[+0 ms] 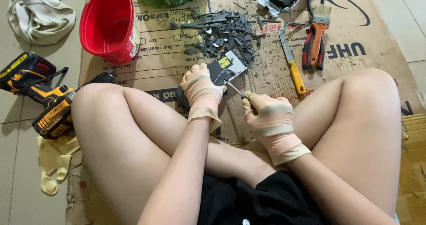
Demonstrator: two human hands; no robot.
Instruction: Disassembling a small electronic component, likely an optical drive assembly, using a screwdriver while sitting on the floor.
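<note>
I sit cross-legged on flattened cardboard (364, 38). Both hands wear pale rubber gloves. My left hand (202, 89) presses down on a small dark electronic device (224, 69) with a grey metal plate and a yellow patch. My right hand (266, 118) grips a screwdriver (235, 90), whose metal shaft points up-left at the device's edge. A heap of dark broken plastic pieces (226, 34) lies just beyond the device.
A red plastic bucket (108, 23) stands at the back left. A yellow-and-black cordless drill (40, 96) and a yellow glove (53, 163) lie on the floor at left, a grey cloth (37, 12) beyond. A yellow-handled blade (293, 65), pliers (313, 47) and a paintbrush (321, 16) lie right.
</note>
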